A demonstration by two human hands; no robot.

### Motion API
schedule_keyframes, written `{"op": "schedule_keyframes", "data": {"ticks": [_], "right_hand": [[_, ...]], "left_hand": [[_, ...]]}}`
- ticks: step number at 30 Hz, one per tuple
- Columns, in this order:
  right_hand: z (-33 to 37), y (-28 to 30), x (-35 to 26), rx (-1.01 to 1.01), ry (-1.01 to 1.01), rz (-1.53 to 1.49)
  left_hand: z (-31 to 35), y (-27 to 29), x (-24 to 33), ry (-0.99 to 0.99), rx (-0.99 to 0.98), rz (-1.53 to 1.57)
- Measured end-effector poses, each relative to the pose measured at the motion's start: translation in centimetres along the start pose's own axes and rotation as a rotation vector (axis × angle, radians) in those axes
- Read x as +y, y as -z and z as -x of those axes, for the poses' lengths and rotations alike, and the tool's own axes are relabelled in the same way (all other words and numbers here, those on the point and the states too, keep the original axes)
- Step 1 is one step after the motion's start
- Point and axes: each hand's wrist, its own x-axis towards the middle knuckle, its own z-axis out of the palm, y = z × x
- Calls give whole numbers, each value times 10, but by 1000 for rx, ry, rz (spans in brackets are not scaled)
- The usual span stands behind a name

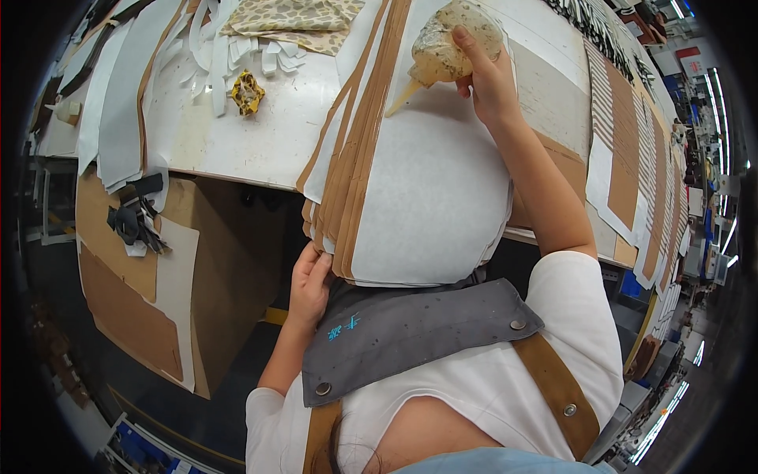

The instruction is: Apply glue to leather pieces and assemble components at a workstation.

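Observation:
My right hand [491,79] is wrapped round a grimy, translucent squeeze bottle [442,49], tilted so that its thin yellowish nozzle [404,96] points down to the left. The nozzle tip is close above a stack of white sheets [434,182]; whether it touches I cannot tell. Brown edges of the stack [351,186] fan out in overlapping layers along its left side. At the near left corner, my left hand [312,280] pinches the layered sheets between thumb and fingers. The stack's near end reaches past the table's front edge, against my grey apron [418,340].
A crumpled yellow and black lump [248,92] lies on the white table [213,146], near patterned cloth [296,22] and white scraps. Long strips [126,95] hang over the left edge. A large cardboard box [134,308] stands below left. Striped brown and white pieces [624,118] are on the right.

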Motion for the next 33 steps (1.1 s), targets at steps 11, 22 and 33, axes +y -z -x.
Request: {"op": "schedule_keyframes", "data": {"ticks": [11, 22, 33], "right_hand": [[61, -16, -5, -52, -32, -28], [116, -21, -11, -140, -101, 16], [160, -27, -17, -143, -18, -13]], "left_hand": [[-1, -6, 0, -3, 25, 62], [1, -12, 2, 36, 31, 159], [-2, -4, -5, 32, -43, 235]]}}
